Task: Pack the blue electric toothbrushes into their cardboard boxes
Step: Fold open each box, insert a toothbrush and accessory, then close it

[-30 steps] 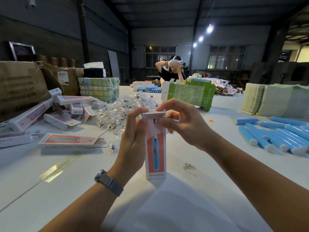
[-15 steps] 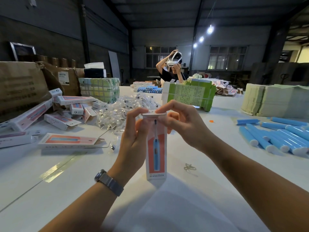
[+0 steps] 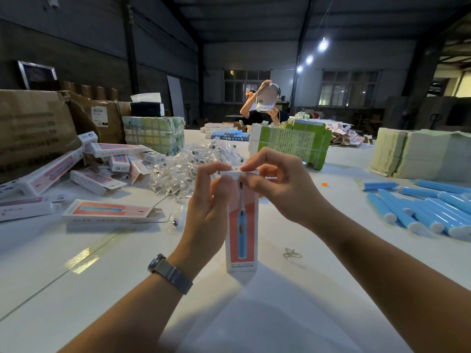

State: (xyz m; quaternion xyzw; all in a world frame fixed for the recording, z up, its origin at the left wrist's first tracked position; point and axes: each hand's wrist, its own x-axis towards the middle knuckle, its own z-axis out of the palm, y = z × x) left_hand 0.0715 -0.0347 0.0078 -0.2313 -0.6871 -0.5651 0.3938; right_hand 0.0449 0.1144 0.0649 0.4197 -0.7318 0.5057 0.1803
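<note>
On the left of the desk (image 3: 76, 263) lie flat printed cartons. In the middle, the left hand (image 3: 206, 210) and right hand (image 3: 283, 189) pinch the top flap of an upright cardboard box (image 3: 242, 238); it seems light and thin, easy to crush, so holding by the edges is best. Smooth blue toothbrushes (image 3: 420, 210) wait on the right.

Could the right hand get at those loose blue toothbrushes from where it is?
Probably yes. The toothbrushes lie uncovered on the table's right side with nothing between, but the right hand first has to let go of the box.
</note>
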